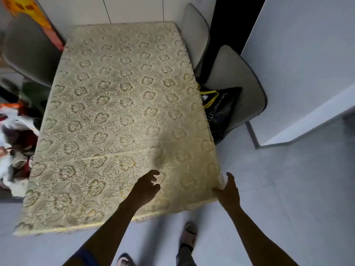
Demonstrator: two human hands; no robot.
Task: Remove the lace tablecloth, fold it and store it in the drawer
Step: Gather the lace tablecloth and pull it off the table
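A cream lace tablecloth (119,120) with a gold flower pattern covers the whole table and hangs over its near edge. My left hand (147,186) hovers over the near part of the cloth with fingers spread and curled, holding nothing. My right hand (228,191) is at the cloth's near right corner, its fingers against the edge of the fabric; whether it grips the cloth is unclear. No drawer is in view.
Two grey chairs (236,89) stand along the table's right side, with a black bag (221,110) on the nearer one. Another grey chair (28,50) and a pile of clothes (15,146) are at the left. A white wall (307,64) juts out at the right. My feet (189,235) stand on the grey floor.
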